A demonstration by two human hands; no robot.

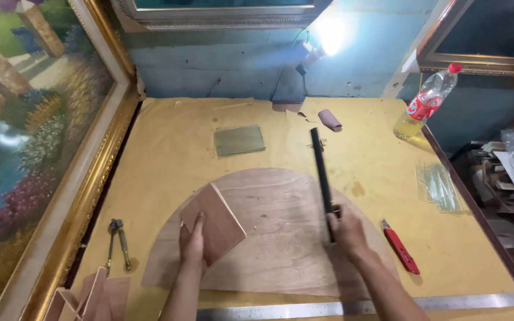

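From the head view, the left hand is clamped on a small square wooden board, tilted up over a half-round plywood sheet on the yellow surface. The right hand is closed around a long black bar lying on that sheet, with a red utility knife just beside it.
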